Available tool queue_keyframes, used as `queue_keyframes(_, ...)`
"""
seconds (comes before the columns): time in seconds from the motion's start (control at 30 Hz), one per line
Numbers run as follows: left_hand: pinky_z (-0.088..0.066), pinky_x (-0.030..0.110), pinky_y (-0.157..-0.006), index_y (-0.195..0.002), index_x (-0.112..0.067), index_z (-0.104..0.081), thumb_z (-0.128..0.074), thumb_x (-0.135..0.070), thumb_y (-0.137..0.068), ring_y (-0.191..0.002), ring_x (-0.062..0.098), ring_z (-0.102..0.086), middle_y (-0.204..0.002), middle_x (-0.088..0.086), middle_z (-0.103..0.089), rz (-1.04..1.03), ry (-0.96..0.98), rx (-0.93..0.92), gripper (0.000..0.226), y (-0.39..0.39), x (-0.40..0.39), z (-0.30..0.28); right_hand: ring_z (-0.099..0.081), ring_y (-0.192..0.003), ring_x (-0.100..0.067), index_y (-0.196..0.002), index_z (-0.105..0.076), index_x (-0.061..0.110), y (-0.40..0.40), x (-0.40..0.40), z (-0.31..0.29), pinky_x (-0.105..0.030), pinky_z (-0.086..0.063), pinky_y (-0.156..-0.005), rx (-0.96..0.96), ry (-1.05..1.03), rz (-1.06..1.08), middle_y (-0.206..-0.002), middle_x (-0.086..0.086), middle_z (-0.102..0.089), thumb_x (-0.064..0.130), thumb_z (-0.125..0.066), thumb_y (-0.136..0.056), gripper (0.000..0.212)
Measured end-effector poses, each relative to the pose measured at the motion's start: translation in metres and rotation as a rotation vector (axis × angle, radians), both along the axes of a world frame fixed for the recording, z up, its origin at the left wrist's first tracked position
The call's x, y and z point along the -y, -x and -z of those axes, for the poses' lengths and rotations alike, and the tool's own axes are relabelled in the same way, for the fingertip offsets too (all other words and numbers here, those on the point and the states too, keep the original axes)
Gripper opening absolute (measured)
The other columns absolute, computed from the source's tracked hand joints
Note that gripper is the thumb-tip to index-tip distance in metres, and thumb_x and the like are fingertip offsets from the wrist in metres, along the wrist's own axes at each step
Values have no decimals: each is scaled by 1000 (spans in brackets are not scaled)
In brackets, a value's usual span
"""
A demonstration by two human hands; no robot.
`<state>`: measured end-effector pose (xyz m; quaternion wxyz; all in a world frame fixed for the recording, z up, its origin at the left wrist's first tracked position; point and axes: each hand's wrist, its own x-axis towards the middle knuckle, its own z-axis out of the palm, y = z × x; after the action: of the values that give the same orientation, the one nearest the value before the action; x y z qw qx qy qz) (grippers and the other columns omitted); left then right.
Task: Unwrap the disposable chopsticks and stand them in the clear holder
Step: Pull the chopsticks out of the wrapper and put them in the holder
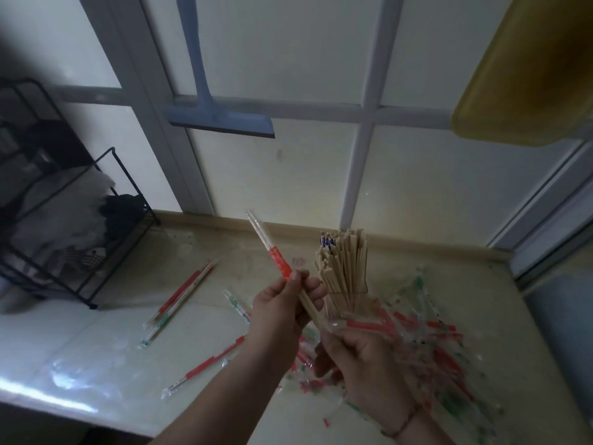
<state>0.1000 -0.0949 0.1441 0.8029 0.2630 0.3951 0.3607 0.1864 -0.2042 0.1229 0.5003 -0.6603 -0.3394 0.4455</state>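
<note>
A pair of pale wooden chopsticks (290, 274) wears a clear wrapper with a bright red band, and the bundle of bare chopsticks (341, 268) beside it is light tan with a few blue-and-white tips. Wrapped pairs (179, 300) on the glossy cream counter (96, 348) carry red and green stripes, and the heap of empty clear wrappers (442, 342) is flecked red and green. A black wire rack (96, 239) stands left, with a blue squeegee (221, 118) and a mustard-yellow board (526, 69) hanging against grey-framed frosted white panes (276, 175).

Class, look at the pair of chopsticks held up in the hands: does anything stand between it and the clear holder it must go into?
Nothing solid blocks the short gap to the clear holder. The pair still wears its red-banded wrapper, and the holder is crowded with chopsticks.
</note>
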Motion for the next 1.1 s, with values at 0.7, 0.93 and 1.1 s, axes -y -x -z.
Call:
queue_keyframes(0.7,-59,30,-55,-94,-5,-55,-32,-27,-107,-64,24,-72,-72,14,-73,-288,32,3,35,-3,-42,1,-62,-49,-32,-73,-64,-6,-6,-9,3,-27,-46,-41,-311,163,-88,-61,-30,-61,4,-55,-93,24)
queue_keyframes(0.93,-58,32,-57,-88,-5,-54,-31,-26,-108,-63,26,-69,-72,16,-68,-243,24,-21,37,-8,-30,6,-61,-46,-30,-68,-64,-1,-9,-14,5,-27,-46,-41,-333,122,-68,-58,-28,-60,4,-55,-93,28)
queue_keyframes(1.1,-57,38,-70,-101,2,-60,-38,-29,-105,-81,32,-71,-93,22,-73,-41,1,-94,38,1,-31,12,-60,-45,-30,-70,-62,-6,-17,-10,14,-26,-47,-40,-316,145,-73,-57,-28,-60,4,-53,-94,26)
